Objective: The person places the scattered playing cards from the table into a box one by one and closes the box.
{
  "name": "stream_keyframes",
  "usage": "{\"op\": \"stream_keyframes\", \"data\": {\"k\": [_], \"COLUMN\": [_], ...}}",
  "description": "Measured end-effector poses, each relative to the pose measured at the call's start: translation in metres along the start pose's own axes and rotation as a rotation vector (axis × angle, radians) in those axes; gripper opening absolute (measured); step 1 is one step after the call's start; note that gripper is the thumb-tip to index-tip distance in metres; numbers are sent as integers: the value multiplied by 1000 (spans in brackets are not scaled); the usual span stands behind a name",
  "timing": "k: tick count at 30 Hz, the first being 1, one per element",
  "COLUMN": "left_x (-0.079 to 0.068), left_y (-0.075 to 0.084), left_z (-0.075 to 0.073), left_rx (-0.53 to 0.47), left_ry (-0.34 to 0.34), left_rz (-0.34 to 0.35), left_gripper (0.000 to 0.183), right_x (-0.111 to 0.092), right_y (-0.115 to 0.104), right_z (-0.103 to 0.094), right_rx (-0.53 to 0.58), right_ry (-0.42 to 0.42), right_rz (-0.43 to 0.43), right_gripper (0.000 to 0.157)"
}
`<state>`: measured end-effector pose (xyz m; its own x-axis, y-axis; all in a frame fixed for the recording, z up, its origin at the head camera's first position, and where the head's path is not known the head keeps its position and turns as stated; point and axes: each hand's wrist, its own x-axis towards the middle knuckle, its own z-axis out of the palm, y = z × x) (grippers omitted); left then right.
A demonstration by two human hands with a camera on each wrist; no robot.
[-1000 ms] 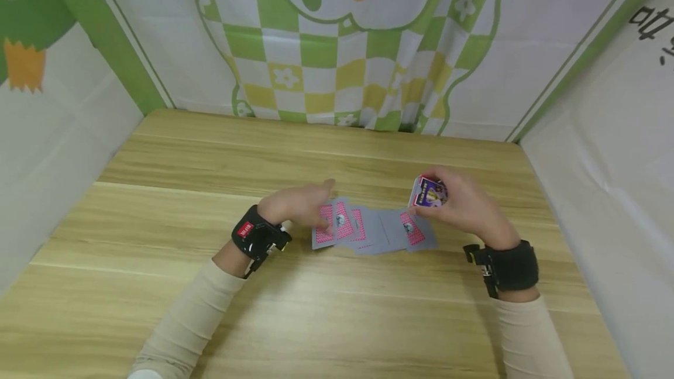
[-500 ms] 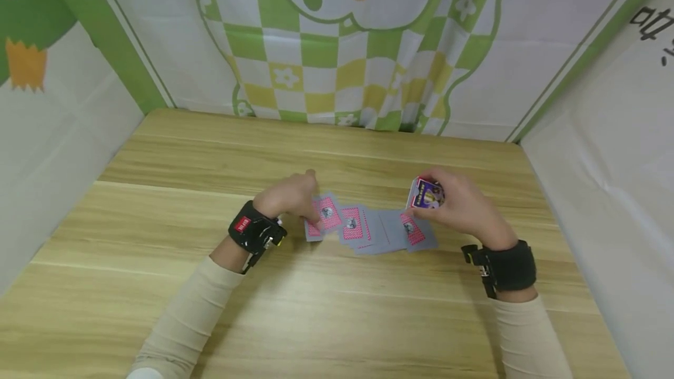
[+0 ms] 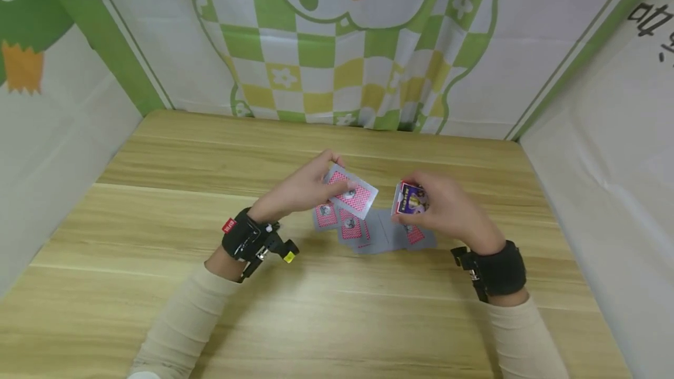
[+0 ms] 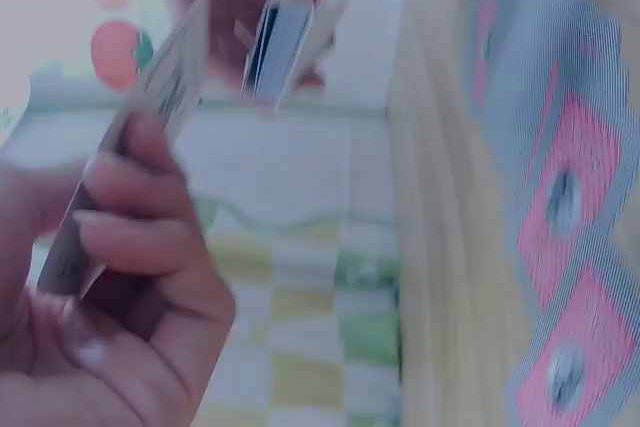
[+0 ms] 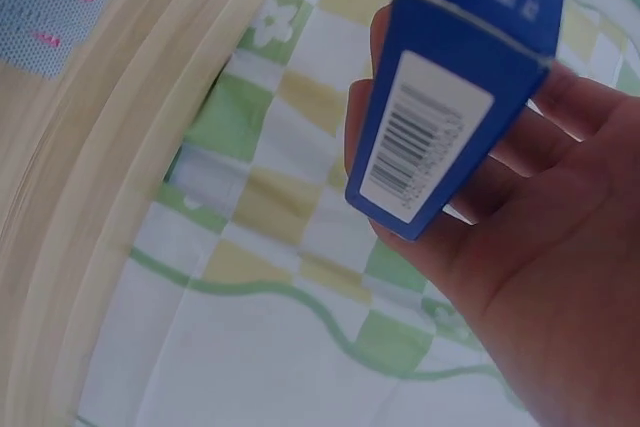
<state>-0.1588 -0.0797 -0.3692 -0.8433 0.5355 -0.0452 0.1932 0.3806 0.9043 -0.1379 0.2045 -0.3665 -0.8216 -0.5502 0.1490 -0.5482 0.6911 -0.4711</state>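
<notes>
A playing card (image 3: 360, 199) with a pink patterned back is pinched by my left hand (image 3: 302, 189), thumb on top, raised over the table. In the left wrist view the card (image 4: 130, 137) shows edge-on between thumb and curled fingers. My right hand (image 3: 455, 209) grips a card box (image 3: 412, 199), dark blue and purple with a picture on its front. The box's blue end carries a barcode label (image 5: 420, 137) in the right wrist view. Card edges show at the box's open end (image 4: 277, 52). Beneath both hands, several playing cards (image 3: 379, 233) lie overlapping in a row, backs up.
The wooden table (image 3: 337, 314) runs back to a green, yellow and white checked curtain (image 3: 321, 69). White cloth walls (image 3: 600, 151) stand at both sides. Each wrist wears a black strap (image 3: 502, 268) with a small camera.
My left hand has lifted a card from the left end of the row and brought it up toward the box. The right hand has moved the box slightly left.
</notes>
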Motion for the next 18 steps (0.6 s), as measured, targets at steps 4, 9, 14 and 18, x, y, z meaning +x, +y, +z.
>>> {"op": "stream_keyframes", "data": {"k": [4,9,14,18], "left_x": [1,2,5,5], "left_y": [7,8,5,4], "left_z": [15,24,28,30], "left_rx": [8,7,6,16], "left_ry": [40,53,59,58], "left_rz": [-6,2,8,8], "left_gripper": [42,41,41,41], "right_x": [1,2,3,2], "right_y": [-8,-13,-16,-18], "right_z": [3,6,8,8], "right_rx": [16,19,0,-3], "right_ry": [-1,9,13,2], "right_rz": [-46,-113,-120,-100], "right_gripper": [61,60,59,59]}}
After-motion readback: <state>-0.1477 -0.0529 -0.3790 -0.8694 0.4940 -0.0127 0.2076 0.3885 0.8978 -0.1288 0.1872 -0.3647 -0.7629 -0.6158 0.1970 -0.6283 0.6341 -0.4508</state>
